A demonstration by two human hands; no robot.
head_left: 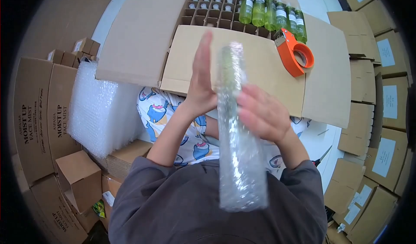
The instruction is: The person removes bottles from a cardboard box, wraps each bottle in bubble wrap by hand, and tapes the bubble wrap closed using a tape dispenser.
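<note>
A long bundle of bubble wrap (241,166) stands between my hands, with a green tint showing through its upper end, like a bottle inside. My left hand (200,75) is open and flat beside it, fingers straight up, the heel of the palm close to the wrap. On the other side, my right hand (266,116) has its fingers stretched out against or just over the wrap, slightly blurred. Beyond them lies an open carton (234,62) with cardboard dividers. Green bottles (270,16) stand in a row at its right, and several clear-capped bottles (216,0) fill cells at its left.
An orange tape dispenser (291,53) rests on the carton's right flap. A thick stack of bubble wrap sheets (97,109) stands at left. Printed cartons (37,122) line the left side, labelled cartons (385,101) the right. An open small box (82,179) sits lower left.
</note>
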